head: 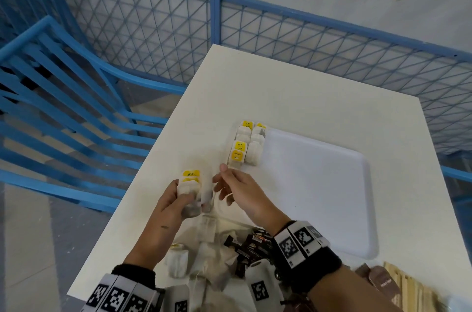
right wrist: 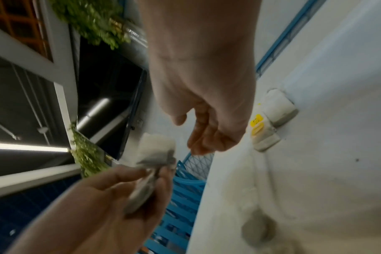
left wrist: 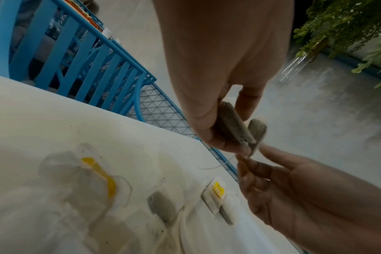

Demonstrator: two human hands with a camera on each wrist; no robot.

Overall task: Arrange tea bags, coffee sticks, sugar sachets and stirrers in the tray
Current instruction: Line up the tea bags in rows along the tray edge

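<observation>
The left hand (head: 171, 205) holds a small bunch of tea bags (head: 190, 187), fingers and thumb curled round them, with yellow tags showing at the far end of the bunch. In the left wrist view the thumb and fingers pinch two grey, leaf-filled bags (left wrist: 239, 125) edge on. The right hand (head: 245, 194) hovers just beside the bunch, on its tray side, with fingers loosely spread and slightly bent. Whether its fingertips pinch a thread cannot be told; a thin string (left wrist: 209, 167) trails near them.

The white tray (head: 332, 184) lies on the white table (head: 281, 87), beyond and to the right of the hands. Along the tray's left edge two short rows of tea bags (head: 246, 144) lie, several with yellow tags up; the nearest one is just beyond the right hand's fingertips.

On the near side of the tray, under the wrists, lies a loose heap of tea bags (head: 201, 255), dark coffee sticks (head: 250, 242), brown sachets (head: 383, 283) and wooden stirrers (head: 411, 288). A blue chair (head: 63, 97) stands left of the table, and a blue mesh fence (head: 229, 28) runs behind it.
</observation>
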